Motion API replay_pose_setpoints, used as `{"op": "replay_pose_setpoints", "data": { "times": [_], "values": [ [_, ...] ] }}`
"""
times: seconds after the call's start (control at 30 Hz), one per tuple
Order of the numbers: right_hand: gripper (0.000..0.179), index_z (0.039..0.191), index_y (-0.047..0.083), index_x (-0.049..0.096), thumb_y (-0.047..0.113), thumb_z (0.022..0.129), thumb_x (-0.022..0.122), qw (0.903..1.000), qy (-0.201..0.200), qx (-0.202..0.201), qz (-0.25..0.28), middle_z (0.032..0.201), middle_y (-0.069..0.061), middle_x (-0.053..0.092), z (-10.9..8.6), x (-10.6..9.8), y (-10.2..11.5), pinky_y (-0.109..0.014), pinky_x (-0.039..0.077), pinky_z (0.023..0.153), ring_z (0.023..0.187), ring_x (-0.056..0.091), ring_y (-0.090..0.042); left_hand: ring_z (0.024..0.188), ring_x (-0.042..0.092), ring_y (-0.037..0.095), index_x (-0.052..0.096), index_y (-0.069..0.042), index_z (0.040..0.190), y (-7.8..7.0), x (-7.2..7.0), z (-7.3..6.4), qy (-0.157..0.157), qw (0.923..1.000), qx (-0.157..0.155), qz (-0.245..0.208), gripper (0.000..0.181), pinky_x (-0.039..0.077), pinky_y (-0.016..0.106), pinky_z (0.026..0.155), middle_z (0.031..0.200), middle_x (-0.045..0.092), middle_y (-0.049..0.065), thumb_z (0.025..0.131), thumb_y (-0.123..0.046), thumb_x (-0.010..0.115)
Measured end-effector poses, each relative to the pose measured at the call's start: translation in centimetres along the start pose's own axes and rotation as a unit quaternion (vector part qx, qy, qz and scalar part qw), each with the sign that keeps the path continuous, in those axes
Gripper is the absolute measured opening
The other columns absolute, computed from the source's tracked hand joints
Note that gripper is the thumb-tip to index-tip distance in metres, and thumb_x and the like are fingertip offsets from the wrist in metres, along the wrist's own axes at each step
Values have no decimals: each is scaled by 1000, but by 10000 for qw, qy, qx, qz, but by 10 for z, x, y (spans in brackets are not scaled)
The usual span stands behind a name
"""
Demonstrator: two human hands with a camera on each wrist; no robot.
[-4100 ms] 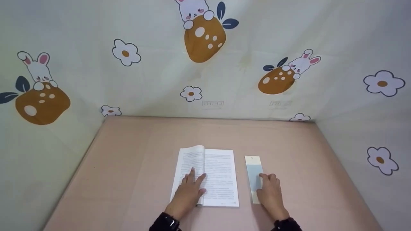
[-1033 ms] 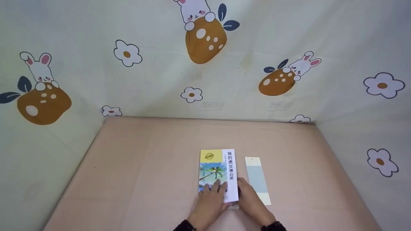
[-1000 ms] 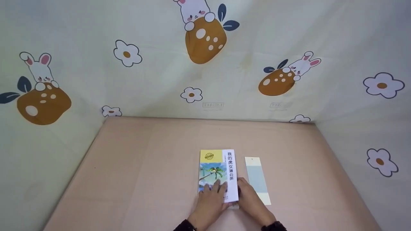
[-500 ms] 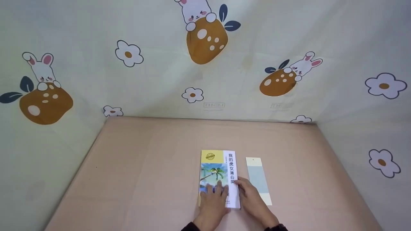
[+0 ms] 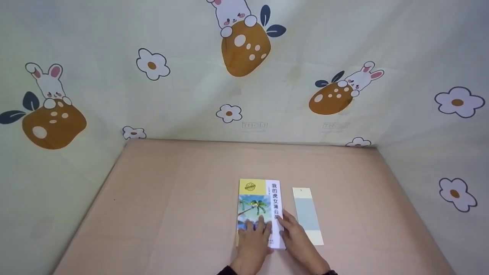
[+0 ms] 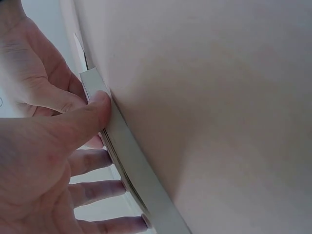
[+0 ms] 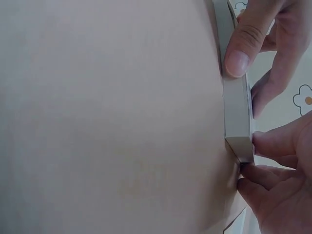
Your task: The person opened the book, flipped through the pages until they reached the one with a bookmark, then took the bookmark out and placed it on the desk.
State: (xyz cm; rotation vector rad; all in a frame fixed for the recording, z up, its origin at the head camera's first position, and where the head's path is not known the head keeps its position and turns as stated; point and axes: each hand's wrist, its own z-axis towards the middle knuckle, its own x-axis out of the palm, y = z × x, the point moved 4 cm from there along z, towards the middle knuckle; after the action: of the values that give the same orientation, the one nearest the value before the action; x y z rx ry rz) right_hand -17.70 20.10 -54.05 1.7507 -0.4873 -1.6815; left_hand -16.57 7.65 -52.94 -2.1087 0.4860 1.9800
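Observation:
A closed paperback book [image 5: 254,206], with a yellow and palm-tree cover, lies on the tabletop in the head view. My left hand [image 5: 251,244] rests on the lower cover with its fingers spread and fairly straight. In the left wrist view, the left thumb [image 6: 100,109] touches the book's bottom page edge. Along the book's right side, my right hand [image 5: 300,238] pinches the lower edge near the corner, one fingertip on the cover. Just right of the book lies a long bookmark [image 5: 306,214], pale blue with cream ends and a small hole.
The tabletop [image 5: 172,198] is covered in plain pinkish beige. Pale cloth walls [image 5: 183,99] printed with rabbits, fruit and flowers rise at the back and both sides.
The book went from open to closed. The right hand left the bookmark and came to the book's right edge. Lately the book's lower end was lowered and the right fingertip moved onto the cover.

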Motion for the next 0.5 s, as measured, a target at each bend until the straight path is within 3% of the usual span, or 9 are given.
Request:
{"op": "replay_pose_setpoints", "data": {
  "times": [0.13,0.33,0.5],
  "values": [
    [40,127,-11,48,-4,88,53,9999,118,64,-57,142,-27,34,1,0,0,-45,37,101,130,37,-43,118,48,34,48,-24,135,1,0,-2,-78,9999,62,-75,74,48,48,86,139,47,2,72,-58,65],
    [39,124,-10,52,2,88,56,9983,490,260,-178,136,-25,42,-3,-6,5,-46,40,99,126,43,-42,117,47,32,49,-24,134,12,-1,-6,-80,9969,269,-736,69,45,48,87,138,48,4,75,-55,66],
    [35,120,-5,57,10,88,60,9978,383,239,-490,126,-21,53,-3,-23,18,-50,43,97,119,51,-40,110,51,30,52,-24,132,23,-13,-7,-291,9888,580,-1342,54,47,44,84,133,51,6,85,-49,58]
  ]
}}
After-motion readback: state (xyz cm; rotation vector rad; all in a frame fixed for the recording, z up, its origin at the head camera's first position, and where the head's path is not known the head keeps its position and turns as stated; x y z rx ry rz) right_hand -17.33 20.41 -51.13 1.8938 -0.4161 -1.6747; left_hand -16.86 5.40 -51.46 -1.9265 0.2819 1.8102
